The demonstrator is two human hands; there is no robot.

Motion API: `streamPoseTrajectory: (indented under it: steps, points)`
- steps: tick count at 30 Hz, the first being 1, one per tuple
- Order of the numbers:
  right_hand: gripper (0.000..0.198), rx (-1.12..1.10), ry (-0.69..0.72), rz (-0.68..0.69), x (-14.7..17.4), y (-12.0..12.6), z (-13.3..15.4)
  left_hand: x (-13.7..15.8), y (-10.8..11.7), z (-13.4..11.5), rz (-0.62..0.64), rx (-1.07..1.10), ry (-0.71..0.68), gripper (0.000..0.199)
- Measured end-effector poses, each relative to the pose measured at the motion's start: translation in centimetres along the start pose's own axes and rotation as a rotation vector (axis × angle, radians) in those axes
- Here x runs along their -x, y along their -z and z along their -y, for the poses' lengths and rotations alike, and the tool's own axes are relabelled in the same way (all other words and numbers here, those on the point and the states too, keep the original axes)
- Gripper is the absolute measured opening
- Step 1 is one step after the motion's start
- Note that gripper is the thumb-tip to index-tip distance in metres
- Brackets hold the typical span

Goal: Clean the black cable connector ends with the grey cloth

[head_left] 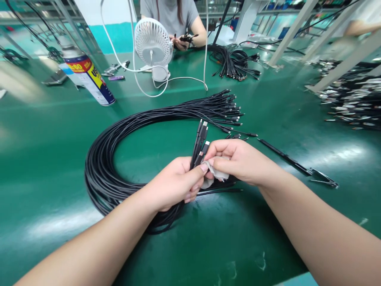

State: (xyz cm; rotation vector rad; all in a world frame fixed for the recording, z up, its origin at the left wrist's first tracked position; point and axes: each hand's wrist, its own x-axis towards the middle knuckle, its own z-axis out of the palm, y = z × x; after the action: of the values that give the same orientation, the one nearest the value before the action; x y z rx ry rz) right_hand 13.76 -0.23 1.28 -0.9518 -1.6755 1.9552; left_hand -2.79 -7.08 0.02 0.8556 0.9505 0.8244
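My left hand [181, 180] is closed round a small bunch of black USB cables [200, 139], their metal plug ends pointing up and away from me. Pinched in my right hand [235, 161] is a pale grey cloth [220, 169], pressed against the cables beside my left thumb. Part of the cloth hangs below the fingers. Behind and to the left, a large bundle of black cables [102, 153] curves in a U on the green table [143, 145], with its plug ends fanned out at the back. Some cable ends under my hands are hidden.
A spray can [89, 75] stands at the left back, near a white fan [153, 43] with a looping cord. Tweezers [324, 178] and a black pen [282, 155] lie right. More cables [235, 61] are behind; a pile [357, 99] sits far right. A co-worker [186, 24] sits opposite.
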Motion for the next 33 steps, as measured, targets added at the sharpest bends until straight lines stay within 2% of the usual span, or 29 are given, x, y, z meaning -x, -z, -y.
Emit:
streamPoseTrajectory:
  steps: [6,10,15,19,23,25,30,33]
  points:
    - [0.011,0.047,-0.022,0.068,0.3,0.5,0.2,0.0,0.2,0.2,0.054,-0.035,-0.024,0.028]
    - [0.008,0.083,0.054,-0.064,0.1,0.4,-0.3,-0.2,0.3,0.3,0.032,0.019,-0.044,0.027]
    - [0.012,0.045,0.180,-0.334,-0.2,0.5,-0.2,-0.3,0.6,0.1,0.019,0.037,-0.047,0.023]
    - [0.016,-0.032,0.227,-0.362,-0.1,0.7,0.0,-0.3,0.7,-0.1,0.019,0.087,-0.044,0.024]
    - [0.013,-0.039,0.247,-0.400,0.0,0.6,-0.2,-0.1,0.6,-0.2,0.023,0.112,-0.036,0.023]
    - [0.012,-0.021,0.249,-0.382,0.0,0.4,-0.4,-0.1,0.7,-0.1,0.028,0.118,-0.036,0.023]
    - [0.012,0.065,0.210,-0.151,0.3,-0.5,-0.5,-0.1,0.8,-0.2,0.062,0.117,-0.054,0.024]
    - [0.009,0.122,0.209,-0.123,0.4,-0.7,-0.2,-0.1,0.8,-0.3,0.063,0.099,-0.053,0.026]
